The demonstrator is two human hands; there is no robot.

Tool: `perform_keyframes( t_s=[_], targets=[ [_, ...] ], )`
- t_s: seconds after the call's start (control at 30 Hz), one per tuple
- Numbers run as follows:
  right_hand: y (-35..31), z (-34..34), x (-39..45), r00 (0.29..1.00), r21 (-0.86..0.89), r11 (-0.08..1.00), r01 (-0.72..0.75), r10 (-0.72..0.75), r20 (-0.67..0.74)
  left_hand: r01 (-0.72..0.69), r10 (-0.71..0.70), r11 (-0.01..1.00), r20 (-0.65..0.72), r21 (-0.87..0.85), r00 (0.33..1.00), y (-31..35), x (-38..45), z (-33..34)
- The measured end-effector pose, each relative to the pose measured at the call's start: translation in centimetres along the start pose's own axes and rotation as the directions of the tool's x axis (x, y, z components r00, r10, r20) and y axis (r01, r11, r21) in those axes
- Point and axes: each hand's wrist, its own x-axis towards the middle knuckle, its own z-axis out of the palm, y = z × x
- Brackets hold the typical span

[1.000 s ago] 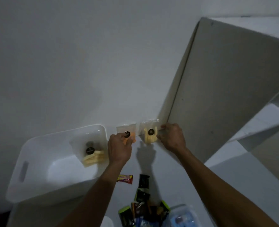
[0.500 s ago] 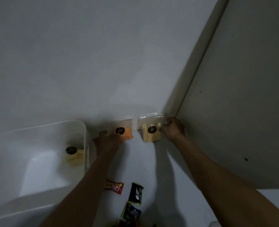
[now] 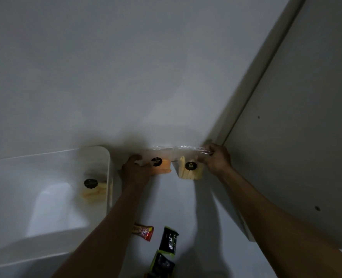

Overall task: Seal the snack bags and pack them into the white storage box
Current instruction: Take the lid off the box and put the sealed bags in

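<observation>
Two clear snack bags stand against the wall. The bag with orange snacks [image 3: 162, 165] has a round black sticker, and my left hand [image 3: 135, 172] touches its left side with the thumb raised. The bag with pale yellow sticks [image 3: 190, 167] stands just right of it, and my right hand [image 3: 216, 159] pinches its top right corner. The white storage box [image 3: 45, 199] sits at the left. A third bag with yellow snacks [image 3: 94, 189] lies inside it at its right end.
A tall cabinet panel [image 3: 298, 149] rises close on the right, beside my right hand. On the white surface below lie a red snack packet [image 3: 143, 233] and black-and-green packets [image 3: 167, 249]. The wall stands right behind the bags.
The view has shifted closer and slightly left. My right hand has risen to the top right corner of the yellow bag. My left hand stays at the orange bag.
</observation>
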Motion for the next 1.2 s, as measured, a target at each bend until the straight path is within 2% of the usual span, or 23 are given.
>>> perform_keyframes(
  t_s=[0.1, 0.23, 0.33, 0.4, 0.5, 0.6, 0.73, 0.9, 1.03, 1.2],
  targets=[
    [-0.3, -0.2, -0.6, 0.998, -0.016, 0.998, 0.056, -0.055, 0.022, -0.074, 0.076, 0.995, -0.029, 0.062, 0.997, 0.2, -0.5, -0.2],
    [-1.4, -0.9, -1.0, 0.987, -0.189, 0.972, 0.137, -0.117, 0.114, -0.182, 0.183, 0.981, 0.000, 0.061, 0.983, 0.5, -1.0, -0.6],
    [-2.2, -1.6, -0.9, 0.972, -0.388, 0.898, 0.206, -0.143, 0.185, -0.296, 0.299, 0.932, 0.019, 0.207, 0.954, 1.0, -1.0, -0.8],
    [-2.9, -2.1, -1.2, 0.968, -0.506, 0.833, 0.226, -0.134, 0.213, -0.347, 0.343, 0.884, 0.071, 0.314, 0.937, 1.4, -1.0, -1.1],
    [-3.8, -2.3, -1.9, 0.955, -0.618, 0.733, 0.285, -0.163, 0.247, -0.439, 0.406, 0.725, 0.185, 0.531, 0.895, 2.2, -1.1, -1.2],
    [-4.7, -2.6, -2.5, 0.946, -0.661, 0.681, 0.317, -0.172, 0.276, -0.462, 0.413, 0.637, 0.232, 0.617, 0.881, 3.1, -1.6, -1.3],
    [-6.4, -4.1, -3.8, 0.945, -0.699, 0.639, 0.320, -0.168, 0.279, -0.462, 0.425, 0.676, 0.208, 0.574, 0.881, 4.5, -3.2, -2.5],
    [-11.3, -7.2, -7.1, 0.933, -0.738, 0.573, 0.357, -0.251, 0.257, -0.531, 0.523, 0.684, 0.171, 0.501, 0.835, 8.9, -5.5, -6.3],
    [-17.1, -9.4, -11.9, 0.904, -0.716, 0.565, 0.410, -0.355, 0.238, -0.561, 0.552, 0.710, 0.158, 0.425, 0.819, 12.5, -7.3, -11.9],
    [-23.9, -9.0, -20.6, 0.835, -0.692, 0.517, 0.505, -0.496, 0.238, -0.615, 0.631, 0.663, 0.122, 0.428, 0.766, 13.3, -9.3, -21.6]
  ],
)
